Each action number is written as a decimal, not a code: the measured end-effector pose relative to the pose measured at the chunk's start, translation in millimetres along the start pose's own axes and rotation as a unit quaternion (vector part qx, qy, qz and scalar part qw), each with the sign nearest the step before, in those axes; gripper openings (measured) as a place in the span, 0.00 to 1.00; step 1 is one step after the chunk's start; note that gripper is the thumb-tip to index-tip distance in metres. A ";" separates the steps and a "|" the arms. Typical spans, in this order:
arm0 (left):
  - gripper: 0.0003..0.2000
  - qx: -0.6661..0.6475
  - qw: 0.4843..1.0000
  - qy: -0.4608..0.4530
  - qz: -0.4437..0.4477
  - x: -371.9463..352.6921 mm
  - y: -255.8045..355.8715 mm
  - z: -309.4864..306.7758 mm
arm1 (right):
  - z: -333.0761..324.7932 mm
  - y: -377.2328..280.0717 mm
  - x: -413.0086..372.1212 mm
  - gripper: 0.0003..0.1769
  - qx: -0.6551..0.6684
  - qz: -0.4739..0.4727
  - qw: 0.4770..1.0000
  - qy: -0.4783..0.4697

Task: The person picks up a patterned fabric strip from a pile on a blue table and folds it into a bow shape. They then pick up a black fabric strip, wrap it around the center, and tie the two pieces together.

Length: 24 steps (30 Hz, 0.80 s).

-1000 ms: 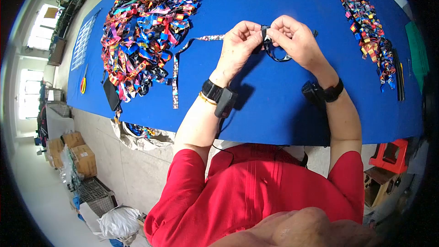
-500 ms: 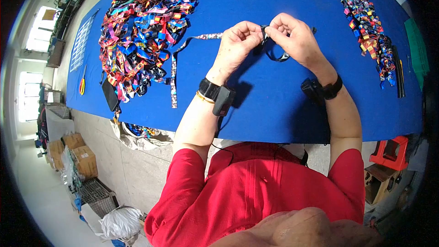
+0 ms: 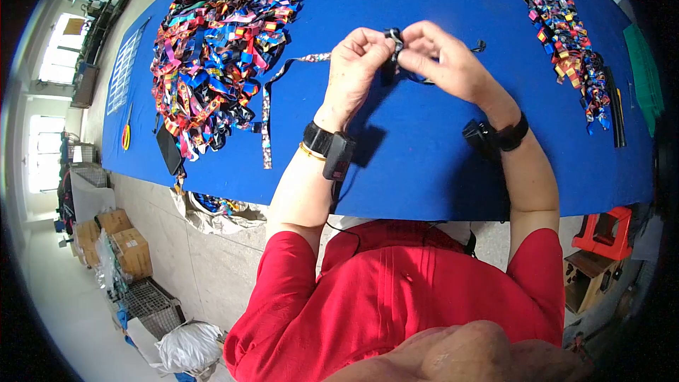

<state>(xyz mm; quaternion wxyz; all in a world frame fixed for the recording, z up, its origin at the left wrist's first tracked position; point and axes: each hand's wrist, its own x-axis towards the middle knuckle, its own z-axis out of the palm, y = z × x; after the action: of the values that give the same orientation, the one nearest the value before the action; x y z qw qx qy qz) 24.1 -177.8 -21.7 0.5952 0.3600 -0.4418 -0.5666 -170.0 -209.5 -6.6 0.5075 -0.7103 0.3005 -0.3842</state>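
Left hand (image 3: 353,67): thumb and fingertips pinched closed on a narrow, dark patterned fabric strap (image 3: 392,46), held above the blue-covered counter (image 3: 417,163). Right hand (image 3: 445,64): partly open, fingers curved, thumb extended toward the strap; cannot tell whether it touches. A patterned length (image 3: 266,124) runs from beside the left hand across the counter toward a large heap of multicolored fabric straps (image 3: 219,56), its end lying just beside the heap.

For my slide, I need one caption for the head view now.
Left hand pinching a dark strap, right hand close beside it, over a blue table with two heaps of colourful straps.
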 end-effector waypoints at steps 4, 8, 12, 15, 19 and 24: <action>0.03 -0.018 0.995 0.094 0.012 5.6 -2.0 -11.6 | -7.9 -14.3 -5.7 0.18 -0.072 0.078 0.989 -0.103; 0.06 0.005 0.980 0.194 0.033 13.1 -6.2 -35.1 | -25.2 -13.6 2.3 0.14 -0.011 0.144 0.986 -0.078; 0.06 -0.004 0.971 0.240 0.015 11.3 10.5 -39.2 | -55.3 -20.2 4.9 0.18 0.026 0.092 0.995 -0.041; 0.07 -0.017 0.966 0.257 0.007 13.2 10.2 -47.0 | -77.2 -18.8 7.6 0.17 0.014 0.096 0.995 -0.006; 0.07 -0.022 0.966 0.256 0.006 14.9 6.9 -54.7 | -103.6 -13.3 6.6 0.17 0.039 0.091 0.994 0.034; 0.08 -0.009 0.967 0.256 -0.003 12.4 9.4 -47.2 | -109.1 -15.9 4.5 0.16 0.018 0.093 0.992 0.078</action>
<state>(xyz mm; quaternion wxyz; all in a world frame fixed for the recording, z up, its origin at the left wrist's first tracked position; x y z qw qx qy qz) 71.1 -192.6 -28.1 0.6899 0.4887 -0.2692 -0.4612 -259.9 -261.8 30.3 0.5289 -0.6377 0.3970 -0.3951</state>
